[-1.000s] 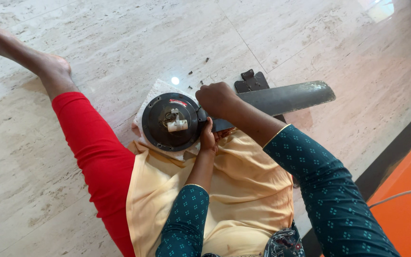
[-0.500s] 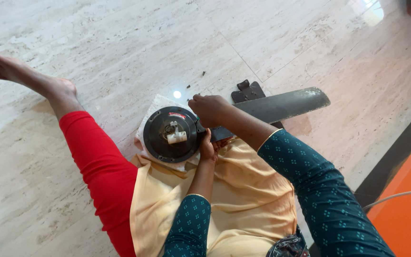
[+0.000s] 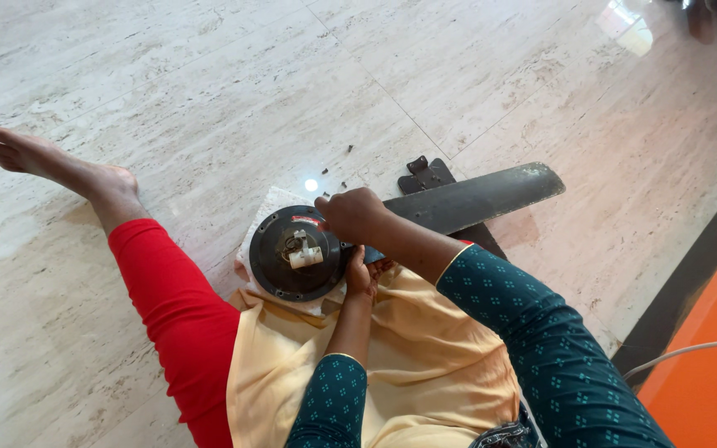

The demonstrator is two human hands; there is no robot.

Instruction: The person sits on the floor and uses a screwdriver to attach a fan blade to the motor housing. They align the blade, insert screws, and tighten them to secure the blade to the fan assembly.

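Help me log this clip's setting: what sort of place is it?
Probably a room in a home: a polished marble-look tiled floor, where a person sits working on a ceiling fan motor with one dark blade attached.

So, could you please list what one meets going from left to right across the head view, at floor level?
Bare foot → red trouser leg → round black fan motor → right hand → grey fan blade → orange surface.

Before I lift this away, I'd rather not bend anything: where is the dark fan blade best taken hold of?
Probably grip the fan blade across its long bare middle, coming from the far, open floor side. Its flat, narrow shape suits a pinch across the edges there; the inner end lies under the right hand at the round motor housing.
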